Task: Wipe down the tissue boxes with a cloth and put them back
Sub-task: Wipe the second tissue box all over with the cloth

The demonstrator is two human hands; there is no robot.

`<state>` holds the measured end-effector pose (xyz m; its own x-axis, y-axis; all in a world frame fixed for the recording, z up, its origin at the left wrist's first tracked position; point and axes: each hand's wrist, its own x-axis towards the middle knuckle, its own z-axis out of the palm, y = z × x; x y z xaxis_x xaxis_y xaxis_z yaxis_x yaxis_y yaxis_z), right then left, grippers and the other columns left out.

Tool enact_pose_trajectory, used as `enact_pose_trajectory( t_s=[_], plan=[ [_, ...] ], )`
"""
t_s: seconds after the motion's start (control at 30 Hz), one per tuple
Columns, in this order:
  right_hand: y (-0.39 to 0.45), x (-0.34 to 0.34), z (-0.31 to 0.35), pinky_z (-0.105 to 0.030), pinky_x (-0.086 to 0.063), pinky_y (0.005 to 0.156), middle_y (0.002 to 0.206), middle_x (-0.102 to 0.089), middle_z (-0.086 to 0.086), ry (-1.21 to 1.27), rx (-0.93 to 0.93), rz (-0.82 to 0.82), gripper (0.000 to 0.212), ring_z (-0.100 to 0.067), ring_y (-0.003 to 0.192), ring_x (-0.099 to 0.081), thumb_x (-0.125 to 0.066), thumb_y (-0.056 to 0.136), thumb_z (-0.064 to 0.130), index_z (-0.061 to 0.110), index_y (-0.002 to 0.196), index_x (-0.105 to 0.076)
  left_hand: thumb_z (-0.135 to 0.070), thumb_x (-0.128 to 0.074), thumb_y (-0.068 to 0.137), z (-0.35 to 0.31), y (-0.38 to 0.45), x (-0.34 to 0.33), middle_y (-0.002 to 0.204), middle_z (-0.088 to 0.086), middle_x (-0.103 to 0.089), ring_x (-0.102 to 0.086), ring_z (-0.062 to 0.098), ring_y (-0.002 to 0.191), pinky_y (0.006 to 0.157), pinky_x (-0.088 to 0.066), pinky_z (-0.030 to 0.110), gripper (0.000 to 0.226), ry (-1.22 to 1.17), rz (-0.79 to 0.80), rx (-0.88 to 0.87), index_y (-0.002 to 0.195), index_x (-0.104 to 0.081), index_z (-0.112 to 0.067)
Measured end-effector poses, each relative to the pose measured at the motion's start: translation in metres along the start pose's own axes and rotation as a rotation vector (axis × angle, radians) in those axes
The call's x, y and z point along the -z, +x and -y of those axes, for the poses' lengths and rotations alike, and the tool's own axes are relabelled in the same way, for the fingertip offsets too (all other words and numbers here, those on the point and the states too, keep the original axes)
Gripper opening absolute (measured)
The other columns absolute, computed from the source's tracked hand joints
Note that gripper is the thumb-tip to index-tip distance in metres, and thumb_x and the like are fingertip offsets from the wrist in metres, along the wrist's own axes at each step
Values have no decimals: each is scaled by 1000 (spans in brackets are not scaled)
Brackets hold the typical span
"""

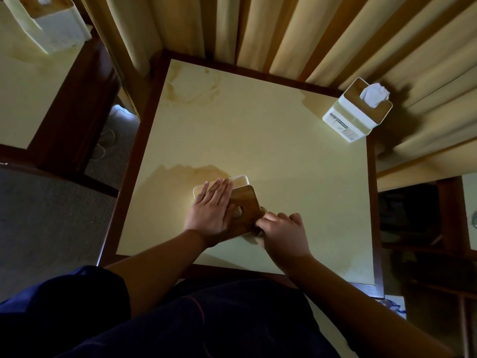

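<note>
The left hand [213,210] lies flat, fingers straight, steadying the tissue box [241,202] on the desk [258,140] while the right hand [282,232], fingers curled round a cloth [262,210], wipes its side.

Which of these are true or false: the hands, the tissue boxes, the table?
1. The left hand lies flat on the near tissue box. True.
2. The right hand is raised high above the table. False: it is low at the box's right side, seemingly on a cloth, mostly hidden.
3. A second tissue box stands at the table's far right corner. True.
4. That far box has no tissue showing. False: a white tissue sticks out.
</note>
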<state>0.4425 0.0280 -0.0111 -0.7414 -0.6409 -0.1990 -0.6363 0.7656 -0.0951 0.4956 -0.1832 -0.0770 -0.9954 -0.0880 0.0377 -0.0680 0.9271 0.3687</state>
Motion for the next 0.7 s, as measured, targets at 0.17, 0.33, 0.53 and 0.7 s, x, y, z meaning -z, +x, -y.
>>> enact_pose_trajectory(
  t_s=[0.17,0.33,0.53,0.7],
  plan=[
    [25,9,5,-39,-25,75,78,-65,8,-80,-3,142,20,-21,72,-61,-84,73,43,31,84,-72,-44,-20,108,-1,0,1,165,9,-37,-23,22,157,129,0,39,66,-1,47,24,161,-31,-8],
    [59,15,13,-41,-28,83,98,-72,3,-39,-31,33,26,-28,88,-65,-71,83,16,31,104,-77,-40,-25,108,-1,0,1,160,14,-44,-31,27,154,129,-7,42,63,-13,10,-6,156,-40,-2],
    [85,12,21,-44,-36,88,107,-72,5,24,-109,-62,31,-29,94,-67,-61,94,9,32,108,-76,-40,-29,109,-1,-1,1,159,12,-45,-31,26,154,130,-10,43,60,-27,-5,-15,156,-41,-4],
    [70,4,24,-42,-38,82,113,-66,5,71,-110,-86,30,-28,98,-64,-62,95,9,30,115,-68,-42,-25,108,-3,-1,4,161,12,-43,-28,25,155,130,-3,39,63,-23,16,3,158,-38,-5]
  ],
)
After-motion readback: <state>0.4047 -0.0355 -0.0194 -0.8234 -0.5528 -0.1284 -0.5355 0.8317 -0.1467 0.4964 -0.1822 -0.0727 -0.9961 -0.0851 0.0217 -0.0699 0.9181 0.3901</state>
